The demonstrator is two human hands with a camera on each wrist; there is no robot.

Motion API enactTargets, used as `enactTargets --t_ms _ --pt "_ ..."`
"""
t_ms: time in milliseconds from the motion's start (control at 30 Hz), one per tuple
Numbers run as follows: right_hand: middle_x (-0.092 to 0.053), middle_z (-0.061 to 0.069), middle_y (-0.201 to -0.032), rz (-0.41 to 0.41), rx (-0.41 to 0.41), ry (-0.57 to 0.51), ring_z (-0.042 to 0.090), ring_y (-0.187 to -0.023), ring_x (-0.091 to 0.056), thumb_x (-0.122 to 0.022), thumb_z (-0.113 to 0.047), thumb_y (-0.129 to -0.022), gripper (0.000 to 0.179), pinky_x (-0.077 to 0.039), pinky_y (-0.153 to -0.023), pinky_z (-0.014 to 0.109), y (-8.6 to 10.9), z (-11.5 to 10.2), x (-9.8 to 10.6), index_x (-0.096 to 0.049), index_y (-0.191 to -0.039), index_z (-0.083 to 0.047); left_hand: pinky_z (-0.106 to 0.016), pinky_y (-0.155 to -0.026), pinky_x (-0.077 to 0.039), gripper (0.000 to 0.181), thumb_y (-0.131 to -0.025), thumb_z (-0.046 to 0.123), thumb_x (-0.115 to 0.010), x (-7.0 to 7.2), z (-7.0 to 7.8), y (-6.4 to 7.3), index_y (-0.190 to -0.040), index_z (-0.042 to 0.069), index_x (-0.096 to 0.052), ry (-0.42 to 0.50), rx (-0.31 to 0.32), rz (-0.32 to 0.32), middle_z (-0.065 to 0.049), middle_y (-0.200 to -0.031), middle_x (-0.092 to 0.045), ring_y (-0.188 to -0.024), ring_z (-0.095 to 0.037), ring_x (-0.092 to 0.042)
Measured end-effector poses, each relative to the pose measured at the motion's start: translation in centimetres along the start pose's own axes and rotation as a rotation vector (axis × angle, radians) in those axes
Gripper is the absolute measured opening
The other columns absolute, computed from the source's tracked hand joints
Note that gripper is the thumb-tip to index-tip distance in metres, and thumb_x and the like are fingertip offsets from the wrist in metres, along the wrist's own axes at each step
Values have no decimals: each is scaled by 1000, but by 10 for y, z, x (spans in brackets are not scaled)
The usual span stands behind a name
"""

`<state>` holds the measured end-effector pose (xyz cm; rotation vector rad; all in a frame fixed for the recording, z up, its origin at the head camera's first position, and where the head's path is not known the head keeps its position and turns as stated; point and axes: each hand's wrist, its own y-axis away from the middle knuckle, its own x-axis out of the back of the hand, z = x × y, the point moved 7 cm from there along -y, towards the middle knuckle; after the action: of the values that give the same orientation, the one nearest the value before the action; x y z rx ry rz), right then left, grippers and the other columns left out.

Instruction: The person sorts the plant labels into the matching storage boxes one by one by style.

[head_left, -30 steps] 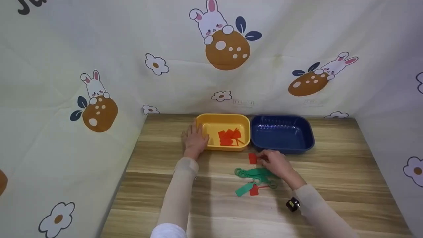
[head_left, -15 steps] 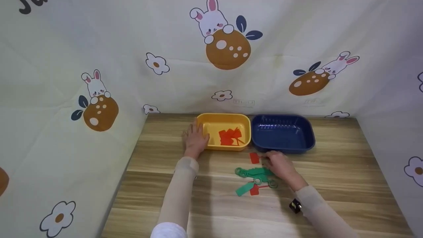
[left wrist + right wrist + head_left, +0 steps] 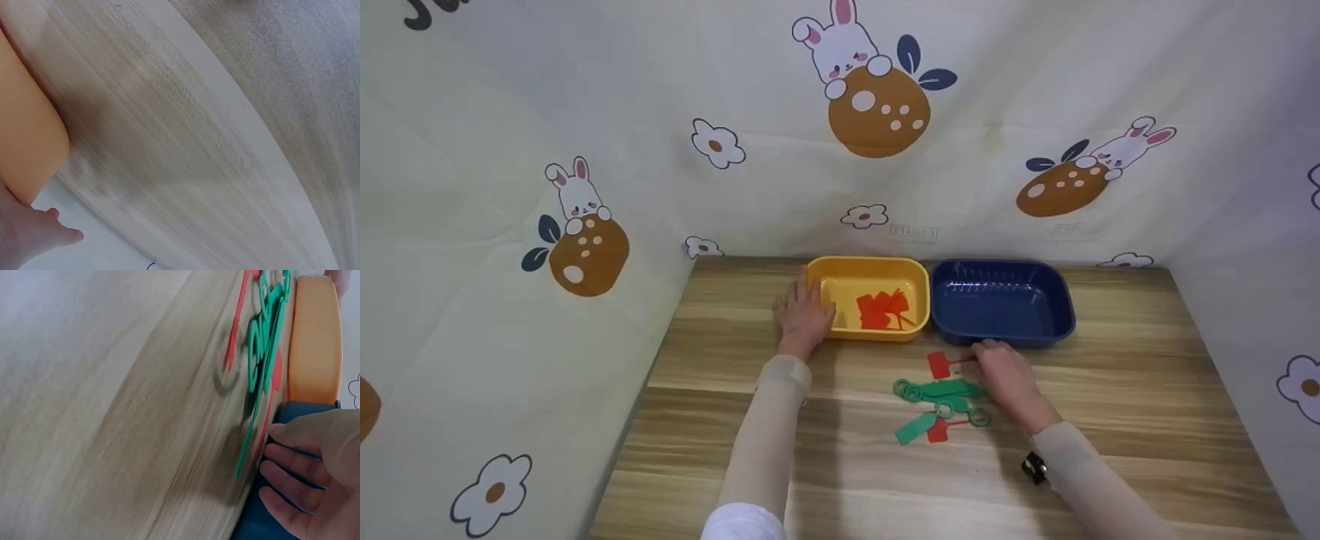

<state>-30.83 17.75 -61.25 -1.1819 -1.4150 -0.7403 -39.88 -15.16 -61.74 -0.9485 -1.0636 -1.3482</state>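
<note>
My left hand rests over the left wall of a yellow plastic bin, fingers spread and straight, thumb inside the rim. Several red tags lie in that bin. In front of it, a red flag-shaped tag with a thin tail lies flat on the wooden table. My right hand is at the tail's right end, fingertips loosely bent beside the red strip, by the near wall of a dark blue bin. Below lies a pile of green ringed tags with a second red tag partly under it.
Both bins stand side by side at the table's back edge, close to a cloth backdrop printed with rabbits and flowers. Bare wooden tabletop spreads in front of the pile. A small black device sits at my right wrist.
My right hand has slid to the right along the red tag's tail, away from its flag. The tag has shifted slightly and turned. My left hand has stayed at the yellow bin.
</note>
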Motion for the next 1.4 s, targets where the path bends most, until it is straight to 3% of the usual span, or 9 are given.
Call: enactTargets --t_ms 133,500,700,867,1000,1200,1400 --pt "-69 13 -85 17 2 79 32 -75 -65 -75 -9 -84 7 -55 -63 45 0 4 -2 -70 -85 -4 -66 -119 -17 64 -103 42 -43 0 1 -1 -157 12 -30 -14 3 -10 -7 -170 -2 -153 -37 -19" --pt "-68 10 -80 79 27 109 29 -70 -63 -79 -17 -82 12 -54 -59 42 0 2 -1 -71 -83 -7 -65 -120 -17 66 -102 46 -41 -1 2 -6 -158 15 -27 -30 16 -31 -4 -170 2 -154 -35 -17" --pt "-66 7 -77 84 29 137 29 -71 -63 -78 -10 -79 4 -55 -57 43 1 3 -2 -74 -78 -10 -64 -120 -17 65 -102 42 -44 -1 3 -4 -158 12 -29 3 0 -19 -7 -170 -3 -153 -38 -19" --pt "-64 7 -73 106 43 151 29 -67 -62 -84 -20 -76 16 -54 -53 44 2 2 -3 -73 -74 -9 -64 -121 -16 64 -102 41 -45 -3 3 -2 -157 11 -30 21 -2 -15 -8 -169 -7 -153 -39 -18" --pt "-63 9 -71 109 56 144 29 -63 -61 -87 -31 -72 31 -52 -50 45 3 1 -4 -70 -74 -5 -64 -121 -17 65 -102 42 -44 -5 2 -2 -158 12 -29 17 2 -25 -7 -169 -6 -153 -38 -17" --pt "-65 9 -75 85 57 142 30 -67 -62 -84 -24 -77 24 -53 -53 45 1 -4 -6 -71 -80 -5 -63 -121 -17 64 -102 42 -44 -6 -1 -4 -157 12 -30 30 6 -17 -7 -169 -6 -153 -38 -18" --pt "-61 8 -78 61 73 44 29 -68 -63 -82 -15 -79 15 -55 -57 44 -3 -20 -7 -72 -83 -5 -63 -120 -18 65 -102 42 -44 -6 -2 -4 -158 12 -29 15 5 -20 -7 -169 -5 -153 -38 -18"
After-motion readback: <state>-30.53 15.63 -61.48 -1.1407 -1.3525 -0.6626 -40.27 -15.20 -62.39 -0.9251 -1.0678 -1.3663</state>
